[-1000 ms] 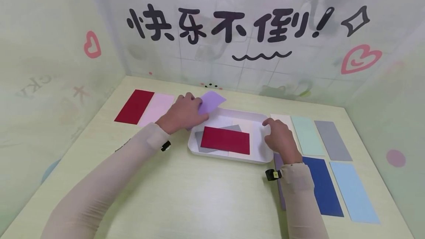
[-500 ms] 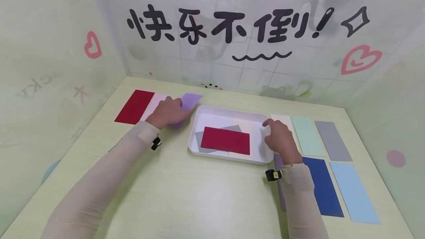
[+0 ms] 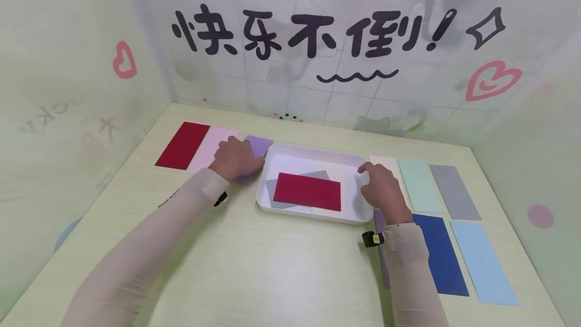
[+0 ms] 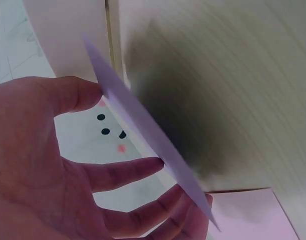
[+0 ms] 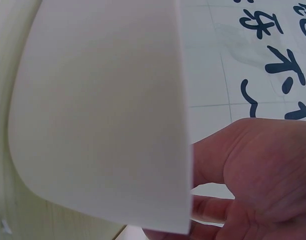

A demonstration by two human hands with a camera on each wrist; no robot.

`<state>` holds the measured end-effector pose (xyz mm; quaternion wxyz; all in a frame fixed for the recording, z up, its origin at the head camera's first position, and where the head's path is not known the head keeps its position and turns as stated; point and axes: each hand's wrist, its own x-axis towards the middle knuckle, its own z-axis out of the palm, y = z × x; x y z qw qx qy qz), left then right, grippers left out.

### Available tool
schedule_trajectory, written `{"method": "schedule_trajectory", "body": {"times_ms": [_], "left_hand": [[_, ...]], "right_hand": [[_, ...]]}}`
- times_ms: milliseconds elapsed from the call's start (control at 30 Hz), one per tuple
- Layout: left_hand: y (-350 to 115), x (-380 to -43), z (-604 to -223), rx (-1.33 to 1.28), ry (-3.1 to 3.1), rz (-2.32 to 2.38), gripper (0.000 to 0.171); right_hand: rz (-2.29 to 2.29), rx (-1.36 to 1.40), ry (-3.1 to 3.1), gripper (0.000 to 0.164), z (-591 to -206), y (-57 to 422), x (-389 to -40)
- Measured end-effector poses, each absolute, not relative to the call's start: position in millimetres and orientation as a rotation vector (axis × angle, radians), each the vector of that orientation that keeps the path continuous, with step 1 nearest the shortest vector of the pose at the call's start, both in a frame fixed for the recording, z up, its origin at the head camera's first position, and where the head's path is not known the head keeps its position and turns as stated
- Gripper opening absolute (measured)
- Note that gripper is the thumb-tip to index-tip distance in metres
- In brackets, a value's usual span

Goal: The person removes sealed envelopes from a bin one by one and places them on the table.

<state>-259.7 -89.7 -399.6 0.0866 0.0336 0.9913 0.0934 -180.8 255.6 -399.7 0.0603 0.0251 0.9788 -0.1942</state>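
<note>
My left hand (image 3: 233, 158) holds a purple card (image 3: 258, 146) just left of the white tray (image 3: 313, 220). The left wrist view shows the card (image 4: 157, 135) tilted over the table, its edges between thumb and fingers, with its shadow beneath. At the tray's right end, my right hand (image 3: 383, 188) grips the rim. From the right wrist, the tray's outer wall (image 5: 103, 115) hides part of that hand (image 5: 257, 175). Inside the tray a dark red card (image 3: 307, 192) overlaps a grey card (image 3: 272, 196), with pale cards below.
On the left lie another dark red card (image 3: 183, 146) and a pink card (image 3: 211, 145). Right of the tray are mint (image 3: 420, 185), grey (image 3: 455, 192), dark blue (image 3: 442, 256) and light blue (image 3: 484, 262) cards. Printed walls (image 3: 295, 74) enclose the table (image 3: 272, 271).
My left hand has carried the purple card leftward from over the tray's left end to beside the tray, and lowered it toward the table. My right hand stays at the rim.
</note>
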Motion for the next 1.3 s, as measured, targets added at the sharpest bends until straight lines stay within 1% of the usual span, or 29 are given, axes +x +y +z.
{"method": "schedule_trajectory", "body": {"times_ms": [133,333,533,667,833,1067,1300], "left_hand": [[-87.8,-259.2,-401.7,0.090,2.945,0.250,0.062],[-88.7,-260.5,-404.2,0.122,2.949,0.199,0.054],[-89.4,-260.8,-396.7,0.188,3.018,0.268,0.046],[-82.5,-259.1,-387.9,0.269,3.035,0.306,0.049],[-68.0,-252.5,-379.1,0.467,3.036,0.269,0.053],[-47.7,-243.6,-380.5,0.944,3.024,0.170,0.049],[-23.7,-227.6,-381.3,1.176,2.812,0.171,0.057]], "right_hand": [[-0.588,0.067,2.966,0.042,-399.8,254.9,-181.0],[-0.586,0.061,2.962,0.041,-399.1,253.6,-181.5],[-0.579,0.062,2.961,0.041,-398.9,253.4,-181.7],[-0.584,0.080,2.954,0.041,-399.2,254.1,-181.7],[-0.584,0.090,2.947,0.043,-400.5,255.5,-181.5],[-0.595,0.086,2.946,0.044,-401.3,256.2,-181.9],[-0.596,0.088,2.941,0.044,-399.8,255.4,-182.8]]}}
